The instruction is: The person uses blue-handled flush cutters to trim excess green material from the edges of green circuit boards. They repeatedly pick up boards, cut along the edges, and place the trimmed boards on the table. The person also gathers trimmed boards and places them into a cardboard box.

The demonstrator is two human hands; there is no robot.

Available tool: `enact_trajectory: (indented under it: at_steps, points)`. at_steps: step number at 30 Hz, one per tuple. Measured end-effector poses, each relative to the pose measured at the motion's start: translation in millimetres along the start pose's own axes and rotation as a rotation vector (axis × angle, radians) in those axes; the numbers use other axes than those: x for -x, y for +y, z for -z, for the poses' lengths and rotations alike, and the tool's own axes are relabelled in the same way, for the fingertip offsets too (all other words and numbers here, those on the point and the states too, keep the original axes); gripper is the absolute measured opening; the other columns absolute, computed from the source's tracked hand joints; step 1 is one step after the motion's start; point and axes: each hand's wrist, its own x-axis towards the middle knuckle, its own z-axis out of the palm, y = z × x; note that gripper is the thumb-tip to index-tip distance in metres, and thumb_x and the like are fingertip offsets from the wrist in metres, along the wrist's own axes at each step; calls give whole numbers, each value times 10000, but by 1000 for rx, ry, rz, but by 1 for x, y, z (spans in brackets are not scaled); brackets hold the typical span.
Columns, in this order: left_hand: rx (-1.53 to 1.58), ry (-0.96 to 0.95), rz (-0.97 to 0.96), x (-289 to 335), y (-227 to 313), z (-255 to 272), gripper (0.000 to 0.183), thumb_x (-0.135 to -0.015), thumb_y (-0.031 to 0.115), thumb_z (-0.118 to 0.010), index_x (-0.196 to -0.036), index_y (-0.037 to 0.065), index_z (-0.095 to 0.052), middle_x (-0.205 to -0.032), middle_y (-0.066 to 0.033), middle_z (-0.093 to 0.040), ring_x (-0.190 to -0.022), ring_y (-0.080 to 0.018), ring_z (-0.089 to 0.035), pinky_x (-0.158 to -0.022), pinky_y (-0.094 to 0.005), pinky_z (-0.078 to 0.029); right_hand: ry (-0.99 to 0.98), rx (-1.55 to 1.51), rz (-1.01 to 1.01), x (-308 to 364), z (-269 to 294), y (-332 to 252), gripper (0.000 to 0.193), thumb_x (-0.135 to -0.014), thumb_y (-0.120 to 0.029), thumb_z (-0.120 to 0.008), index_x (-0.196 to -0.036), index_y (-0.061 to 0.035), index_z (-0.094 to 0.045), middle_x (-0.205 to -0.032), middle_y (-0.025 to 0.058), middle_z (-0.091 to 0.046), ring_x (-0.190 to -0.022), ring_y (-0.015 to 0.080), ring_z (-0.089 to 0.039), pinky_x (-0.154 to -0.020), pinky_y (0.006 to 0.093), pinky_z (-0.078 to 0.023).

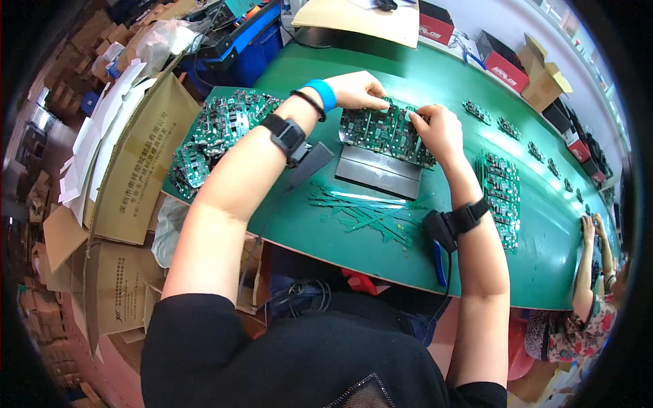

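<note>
While our left hand point(358, 92) and right hand point(442, 132) sit apart, both are clamped on one circuit-board panel point(382, 129), 1 o'clock in view.
Left pinches the panel at its 11 o'clock edge, right at its 2 o'clock side. Clocking from the panel: grey metal block point(377, 178) at 6, panel's lower edge right by it, we can't tell if touching. Loose green strips point(360, 204) just past the block, 6 to 7. Heap of populated boards point(235, 119) at 9, clear of our work. Column of boards point(503, 197) at 4. Row of small boards point(509, 128) runs 3 to 4, farther out; co-worker's hands point(588, 230) near its far end. Blue-handled tool point(439, 264) at 5, by the near edge of our green table point(408, 71). We wear a blue wristband point(322, 95) on the left.
</note>
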Motion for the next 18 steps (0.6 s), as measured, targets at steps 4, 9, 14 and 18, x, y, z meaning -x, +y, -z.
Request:
enact_trajectory:
  at_steps: [4, 9, 14, 18]
  points:
    - [-54, -9, 133, -18, -19, -1, 496, -849, 457, -661, -1031, -4, -692, -871, -54, -680, -769, -120, -562, -699, -291, -471, -180, 54, -159, -18, -11, 5, 276, -747, -299, -680, -838, -44, -738, -817, 193, -685, -783, 327, -677, -773, 403, -533]
    - [150, 3, 226, -16, -39, -6, 446, -852, 446, -669, -998, 26, -708, -865, -33, -669, -774, -105, -550, -696, -281, -457, -144, -132, -161, -19, -22, 10, 283, -751, -277, -671, -860, -21, -720, -793, 204, -679, -775, 329, -679, -754, 394, -531]
    - [382, 257, 253, -5, -14, 25, 335, -824, 348, -731, -952, 40, -691, -800, 4, -630, -691, -81, -520, -585, -235, -407, 166, -290, 4, 1, 21, -9, 254, -757, -226, -670, -858, 7, -665, -779, 201, -658, -730, 332, -658, -685, 392, -510]
    - [674, 466, 193, -26, -5, 33, 279, -798, 259, -762, -976, 63, -675, -801, 7, -620, -671, -97, -513, -573, -250, -414, 195, -380, 158, 42, 46, -32, 210, -774, -193, -659, -860, -2, -637, -777, 183, -632, -705, 340, -633, -655, 398, -499]
